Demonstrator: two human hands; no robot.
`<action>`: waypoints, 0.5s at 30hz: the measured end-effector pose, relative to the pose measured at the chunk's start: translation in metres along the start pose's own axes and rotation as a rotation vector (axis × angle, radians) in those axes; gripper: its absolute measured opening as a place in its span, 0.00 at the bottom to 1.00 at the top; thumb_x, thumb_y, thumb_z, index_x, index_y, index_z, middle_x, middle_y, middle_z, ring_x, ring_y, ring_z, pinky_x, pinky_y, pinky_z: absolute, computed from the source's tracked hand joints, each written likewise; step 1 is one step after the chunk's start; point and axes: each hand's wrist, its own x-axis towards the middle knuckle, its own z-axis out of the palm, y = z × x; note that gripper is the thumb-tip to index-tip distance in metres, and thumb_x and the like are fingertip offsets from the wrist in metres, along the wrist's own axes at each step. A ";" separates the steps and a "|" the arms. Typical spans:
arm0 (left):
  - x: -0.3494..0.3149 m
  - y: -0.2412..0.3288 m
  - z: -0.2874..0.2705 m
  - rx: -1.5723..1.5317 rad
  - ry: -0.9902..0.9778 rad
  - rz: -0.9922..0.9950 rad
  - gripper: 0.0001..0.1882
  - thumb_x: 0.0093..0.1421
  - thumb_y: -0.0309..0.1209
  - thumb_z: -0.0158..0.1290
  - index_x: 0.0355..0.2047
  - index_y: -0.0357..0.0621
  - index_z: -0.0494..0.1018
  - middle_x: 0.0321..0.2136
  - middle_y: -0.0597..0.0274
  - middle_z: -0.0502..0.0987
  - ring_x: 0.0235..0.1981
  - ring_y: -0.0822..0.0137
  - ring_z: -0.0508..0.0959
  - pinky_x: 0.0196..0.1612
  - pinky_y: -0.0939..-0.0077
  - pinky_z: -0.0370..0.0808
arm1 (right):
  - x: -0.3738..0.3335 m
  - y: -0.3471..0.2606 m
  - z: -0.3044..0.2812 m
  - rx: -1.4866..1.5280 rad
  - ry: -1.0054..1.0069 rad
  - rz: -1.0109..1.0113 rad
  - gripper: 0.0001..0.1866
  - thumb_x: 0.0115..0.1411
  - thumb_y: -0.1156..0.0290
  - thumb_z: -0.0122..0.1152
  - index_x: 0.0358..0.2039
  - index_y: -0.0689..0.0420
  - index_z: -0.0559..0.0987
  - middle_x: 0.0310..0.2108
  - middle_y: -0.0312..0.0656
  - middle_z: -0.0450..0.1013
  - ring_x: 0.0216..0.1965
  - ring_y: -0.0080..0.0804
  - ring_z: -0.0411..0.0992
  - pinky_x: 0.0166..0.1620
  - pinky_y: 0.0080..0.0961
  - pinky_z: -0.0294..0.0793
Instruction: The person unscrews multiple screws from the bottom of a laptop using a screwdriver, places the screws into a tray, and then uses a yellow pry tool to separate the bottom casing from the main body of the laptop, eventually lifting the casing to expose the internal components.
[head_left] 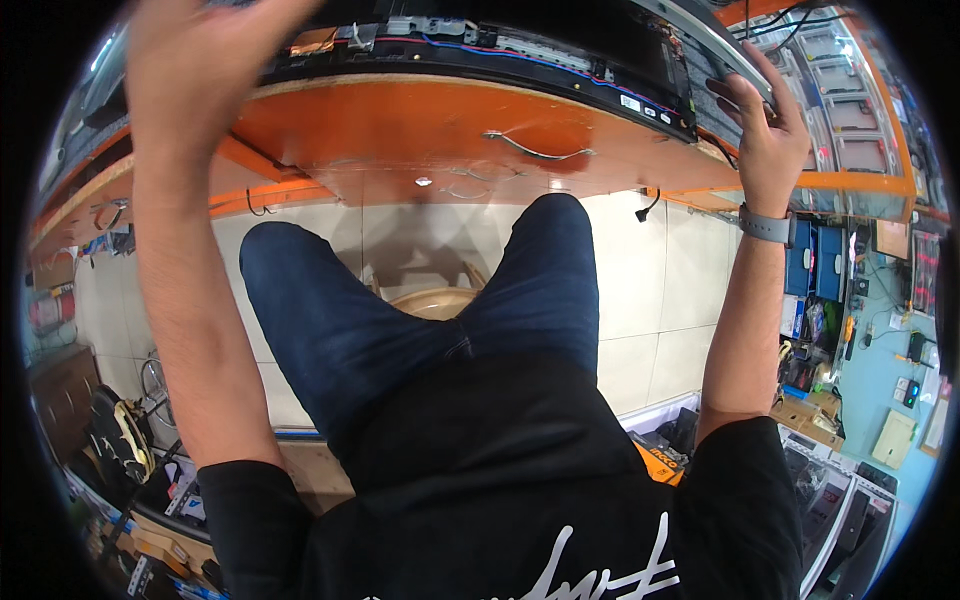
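An opened dark electronic device (545, 78) lies along the far edge of the orange bench, its inner parts and a thin red and blue cable exposed. Its exact kind is hard to tell, as the top of the view cuts it off. At its right end, my right hand (768, 135) has its thumb and fingers about the edge of a long grey panel (715, 45), which slants over the device. My left hand (200, 75) is over the bench at the device's left side. Motion smears it, and its fingers lie partly outside the view.
The orange bench (390, 125) has a loose cable (540, 153) along its front. A black plug (643, 213) hangs below. Clear drawers (850, 115) stand at the right. Below me, a stool (430, 302) shows between my knees. Boxes and tools crowd both sides.
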 end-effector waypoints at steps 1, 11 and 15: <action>0.012 0.010 0.006 0.159 -0.040 0.086 0.27 0.50 0.32 0.72 0.51 0.42 0.80 0.50 0.58 0.80 0.53 0.62 0.78 0.58 0.68 0.74 | 0.003 0.000 0.000 0.016 -0.010 0.002 0.22 0.69 0.66 0.64 0.61 0.57 0.77 0.50 0.46 0.80 0.48 0.34 0.82 0.49 0.28 0.86; 0.040 0.025 0.052 0.158 -0.156 0.150 0.17 0.49 0.24 0.69 0.41 0.38 0.84 0.38 0.54 0.83 0.40 0.58 0.83 0.44 0.71 0.78 | 0.001 -0.021 0.015 -0.005 0.164 -0.122 0.18 0.59 0.76 0.69 0.50 0.66 0.81 0.45 0.45 0.81 0.45 0.28 0.78 0.48 0.23 0.77; 0.036 -0.005 0.023 0.188 -0.470 0.096 0.21 0.64 0.27 0.61 0.57 0.40 0.78 0.56 0.56 0.80 0.59 0.61 0.77 0.63 0.69 0.71 | 0.004 -0.004 -0.003 0.058 0.021 -0.208 0.28 0.56 0.79 0.71 0.59 0.66 0.76 0.54 0.46 0.77 0.53 0.26 0.74 0.54 0.23 0.74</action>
